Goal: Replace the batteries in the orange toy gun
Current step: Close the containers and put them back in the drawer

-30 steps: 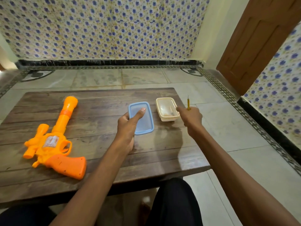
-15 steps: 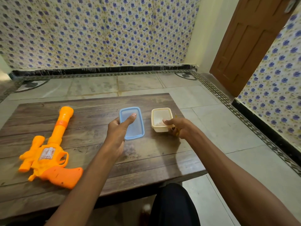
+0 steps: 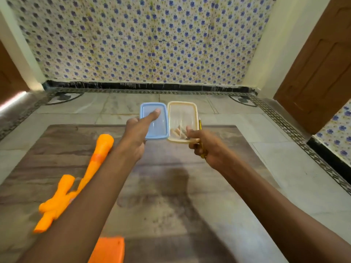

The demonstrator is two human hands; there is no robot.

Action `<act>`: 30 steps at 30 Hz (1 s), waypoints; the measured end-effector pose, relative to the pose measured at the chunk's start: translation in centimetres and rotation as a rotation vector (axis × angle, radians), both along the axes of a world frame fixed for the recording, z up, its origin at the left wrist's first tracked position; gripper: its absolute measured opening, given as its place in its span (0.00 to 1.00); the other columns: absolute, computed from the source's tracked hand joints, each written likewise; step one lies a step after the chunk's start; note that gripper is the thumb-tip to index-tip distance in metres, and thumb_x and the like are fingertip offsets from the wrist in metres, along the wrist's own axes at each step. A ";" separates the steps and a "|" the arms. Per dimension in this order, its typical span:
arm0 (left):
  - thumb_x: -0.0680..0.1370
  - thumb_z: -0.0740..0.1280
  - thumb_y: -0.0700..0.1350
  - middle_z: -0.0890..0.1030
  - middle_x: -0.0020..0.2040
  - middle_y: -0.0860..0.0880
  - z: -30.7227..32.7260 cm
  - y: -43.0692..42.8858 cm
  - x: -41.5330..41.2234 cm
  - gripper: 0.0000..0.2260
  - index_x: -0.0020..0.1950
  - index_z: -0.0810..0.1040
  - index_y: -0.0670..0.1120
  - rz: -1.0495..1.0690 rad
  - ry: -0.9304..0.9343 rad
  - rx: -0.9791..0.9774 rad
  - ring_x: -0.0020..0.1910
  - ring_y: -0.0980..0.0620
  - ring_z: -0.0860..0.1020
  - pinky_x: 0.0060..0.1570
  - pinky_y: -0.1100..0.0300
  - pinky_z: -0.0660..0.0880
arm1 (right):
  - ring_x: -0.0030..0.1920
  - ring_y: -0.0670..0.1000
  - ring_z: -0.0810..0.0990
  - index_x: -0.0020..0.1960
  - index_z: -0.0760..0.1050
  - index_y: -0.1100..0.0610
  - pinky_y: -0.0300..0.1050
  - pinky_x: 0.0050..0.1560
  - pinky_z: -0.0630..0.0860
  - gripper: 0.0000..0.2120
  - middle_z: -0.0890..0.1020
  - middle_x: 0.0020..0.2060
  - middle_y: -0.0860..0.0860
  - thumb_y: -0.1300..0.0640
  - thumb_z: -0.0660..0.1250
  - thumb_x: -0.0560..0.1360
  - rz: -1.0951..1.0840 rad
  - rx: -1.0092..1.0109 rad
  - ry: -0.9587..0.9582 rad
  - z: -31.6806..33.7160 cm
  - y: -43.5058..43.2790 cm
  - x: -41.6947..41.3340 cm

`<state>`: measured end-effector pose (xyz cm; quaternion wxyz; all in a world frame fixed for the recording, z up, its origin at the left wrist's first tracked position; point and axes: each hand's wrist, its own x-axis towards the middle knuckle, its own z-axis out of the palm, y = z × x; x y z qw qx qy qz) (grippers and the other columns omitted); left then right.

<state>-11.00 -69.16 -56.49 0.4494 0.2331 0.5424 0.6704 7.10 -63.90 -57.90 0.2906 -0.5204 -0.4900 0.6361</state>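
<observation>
Dark wooden worktop (image 3: 171, 186), flower-tiled wall (image 3: 152, 44) behind: left hand (image 3: 134, 137) pinches the blue rectangular plastic lid (image 3: 160, 128), thumb on top, beside the clear cream-rimmed plastic box (image 3: 182, 114), leaving it open. Right hand (image 3: 205, 147): fingers curled round that box and a thin yellow screwdriver (image 3: 200, 124), likely ready for the battery cover. Orange plastic toy gun (image 3: 95, 164) lies on the worktop at left, untouched.

Soft daylight, bright strip far left of the fingers (image 3: 152, 117), motion blur throughout, faint shadow on the table (image 3: 218, 215) below them, edges bowed.
</observation>
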 end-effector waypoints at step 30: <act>0.73 0.76 0.48 0.86 0.48 0.46 35.0 -4.7 -1.0 0.10 0.52 0.84 0.45 0.085 -0.060 -0.335 0.49 0.46 0.84 0.50 0.49 0.79 | 0.32 0.46 0.71 0.49 0.80 0.53 0.35 0.24 0.64 0.06 0.82 0.33 0.49 0.52 0.68 0.78 0.064 -0.131 -0.178 39.5 -1.8 -1.7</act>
